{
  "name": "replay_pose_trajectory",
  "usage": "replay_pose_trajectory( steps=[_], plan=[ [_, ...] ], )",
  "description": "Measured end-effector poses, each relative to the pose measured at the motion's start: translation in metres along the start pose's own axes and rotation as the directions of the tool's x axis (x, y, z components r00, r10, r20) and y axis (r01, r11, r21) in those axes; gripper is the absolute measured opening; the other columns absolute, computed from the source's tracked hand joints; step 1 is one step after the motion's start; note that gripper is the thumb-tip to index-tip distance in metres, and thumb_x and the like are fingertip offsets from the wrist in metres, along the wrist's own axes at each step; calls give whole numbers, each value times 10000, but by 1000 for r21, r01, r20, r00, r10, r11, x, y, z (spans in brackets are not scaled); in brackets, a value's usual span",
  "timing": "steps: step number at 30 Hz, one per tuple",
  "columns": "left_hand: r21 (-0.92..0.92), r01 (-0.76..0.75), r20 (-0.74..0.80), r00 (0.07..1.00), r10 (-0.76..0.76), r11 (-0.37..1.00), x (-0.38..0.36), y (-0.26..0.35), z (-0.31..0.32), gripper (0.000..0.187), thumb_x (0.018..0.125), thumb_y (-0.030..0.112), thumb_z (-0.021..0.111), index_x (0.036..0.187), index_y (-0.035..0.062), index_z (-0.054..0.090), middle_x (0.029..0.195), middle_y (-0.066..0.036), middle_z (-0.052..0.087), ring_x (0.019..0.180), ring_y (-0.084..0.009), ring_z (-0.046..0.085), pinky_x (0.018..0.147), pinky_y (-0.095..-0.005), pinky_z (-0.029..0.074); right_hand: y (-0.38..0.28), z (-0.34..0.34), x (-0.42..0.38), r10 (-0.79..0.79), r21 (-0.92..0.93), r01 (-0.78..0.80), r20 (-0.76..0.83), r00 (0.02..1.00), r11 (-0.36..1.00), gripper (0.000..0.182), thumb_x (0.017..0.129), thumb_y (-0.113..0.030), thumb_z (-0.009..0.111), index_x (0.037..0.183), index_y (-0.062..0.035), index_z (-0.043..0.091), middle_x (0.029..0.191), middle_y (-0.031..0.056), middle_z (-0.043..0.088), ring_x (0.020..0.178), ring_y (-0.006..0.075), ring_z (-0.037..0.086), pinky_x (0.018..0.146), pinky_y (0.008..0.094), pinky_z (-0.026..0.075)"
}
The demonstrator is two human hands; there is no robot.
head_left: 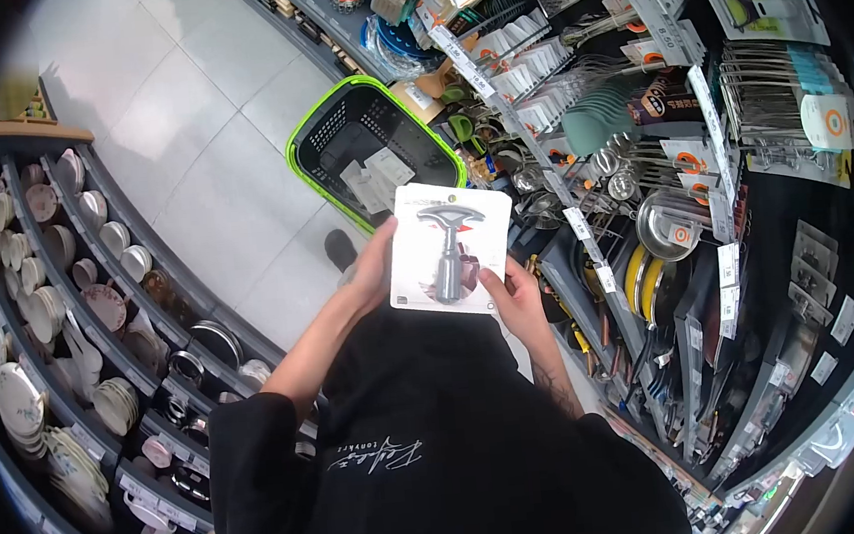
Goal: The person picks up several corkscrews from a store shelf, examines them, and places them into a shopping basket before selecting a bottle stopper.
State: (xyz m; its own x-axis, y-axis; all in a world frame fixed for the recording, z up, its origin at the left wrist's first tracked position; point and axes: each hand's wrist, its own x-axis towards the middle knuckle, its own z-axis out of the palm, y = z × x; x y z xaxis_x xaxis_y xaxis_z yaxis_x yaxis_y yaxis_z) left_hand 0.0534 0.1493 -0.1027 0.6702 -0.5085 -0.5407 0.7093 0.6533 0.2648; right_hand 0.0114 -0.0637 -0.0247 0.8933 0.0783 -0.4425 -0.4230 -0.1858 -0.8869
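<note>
A white carded package [408,258] is held up in front of my chest, its face toward me. On it is a silver metal tool [447,260] with a curved crosspiece at the top and a thick straight handle, beside a dark red printed picture. My left hand [375,266] grips the card's left edge, its fingers mostly hidden behind. My right hand [516,295] holds the lower right corner, thumb on the front. Just beyond the card, a black shopping basket [311,126] with a bright green rim stands on the floor, with white-packaged items [378,178] inside.
To the right, a rack of hanging kitchen tools [600,113] carries price labels, strainers and a round metal pan [667,226]. Shelves of bowls and plates [21,399] curve along the left. Pale floor tiles [203,94] run between them. A dark shoe [341,246] shows below the basket.
</note>
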Motion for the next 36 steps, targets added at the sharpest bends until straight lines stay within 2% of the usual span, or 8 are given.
replay_pose_trajectory(
  steps=[4, 10, 11, 15, 19, 23, 26, 36],
  plan=[
    [117, 57, -273, 962, -23, 991, 14, -42, -17, 464, 974, 366, 425, 1220, -15, 521, 1115, -107, 620, 986, -206, 619, 893, -340, 486, 21, 4, -7, 32, -26, -35, -89, 996, 999, 282, 950, -77, 562, 1209, 33, 553, 1041, 44, 642, 921, 64, 567, 782, 215, 447],
    [456, 63, -396, 908, 139, 887, 40, -97, -71, 443, 970, 350, 410, 1200, -6, 541, 1079, -147, 621, 1024, -234, 583, 902, -346, 442, 35, -5, 5, 169, -118, -172, -34, 985, 978, 270, 943, -58, 555, 1197, 32, 556, 1068, 47, 633, 972, 81, 561, 831, 242, 453],
    [645, 28, -349, 900, 262, 764, 40, -94, -77, 450, 972, 355, 407, 1201, -7, 543, 1076, -166, 634, 1027, -260, 597, 892, -356, 447, 39, -7, 15, 176, -208, -177, -23, 984, 962, 278, 928, -67, 570, 1185, 39, 557, 1069, 88, 645, 959, 124, 596, 818, 266, 469],
    [442, 122, -459, 882, 107, 889, 40, -94, -120, 453, 987, 356, 395, 1213, -13, 530, 998, -125, 639, 855, -217, 631, 778, -336, 484, 71, -5, 83, -24, -665, 43, 38, 999, 746, 282, 878, -155, 631, 1086, 33, 599, 856, 152, 665, 731, 175, 630, 661, 314, 480],
    [928, 259, -345, 870, 353, 269, 35, -150, -218, 422, 956, 360, 450, 1137, 2, 581, 903, -190, 668, 863, -357, 639, 775, -424, 489, 160, 0, 183, -180, -742, 246, 171, 969, 624, 265, 840, -142, 604, 1022, 49, 580, 871, 269, 625, 811, 419, 617, 709, 475, 481],
    [768, 640, -640, 767, -41, -17, 11, -223, -275, 692, 781, 454, 683, 1331, 100, 459, 1193, -293, 530, 964, -443, 601, 807, -466, 517, 259, 10, 291, -15, -870, 174, 189, 982, 461, 278, 831, -166, 568, 929, 94, 550, 901, 309, 606, 836, 474, 604, 748, 507, 494],
    [641, 725, -750, 661, -6, -251, 29, -181, -218, 901, 739, 451, 733, 1468, 181, 276, 1348, -308, 352, 972, -461, 577, 780, -510, 522, 308, 31, 362, 70, -934, 195, 226, 972, 300, 284, 833, -194, 569, 926, 75, 557, 942, 301, 602, 837, 455, 637, 726, 512, 540],
    [602, 790, -774, 613, 162, -113, 94, -204, -274, 785, 734, 383, 709, 1402, 114, 397, 1363, -245, 352, 1074, -417, 489, 763, -462, 539, 494, 103, 478, 322, -881, 378, 283, 904, -286, 334, 862, -166, 575, 1102, 67, 588, 1132, 230, 576, 1014, 377, 603, 820, 433, 525]
  ],
)
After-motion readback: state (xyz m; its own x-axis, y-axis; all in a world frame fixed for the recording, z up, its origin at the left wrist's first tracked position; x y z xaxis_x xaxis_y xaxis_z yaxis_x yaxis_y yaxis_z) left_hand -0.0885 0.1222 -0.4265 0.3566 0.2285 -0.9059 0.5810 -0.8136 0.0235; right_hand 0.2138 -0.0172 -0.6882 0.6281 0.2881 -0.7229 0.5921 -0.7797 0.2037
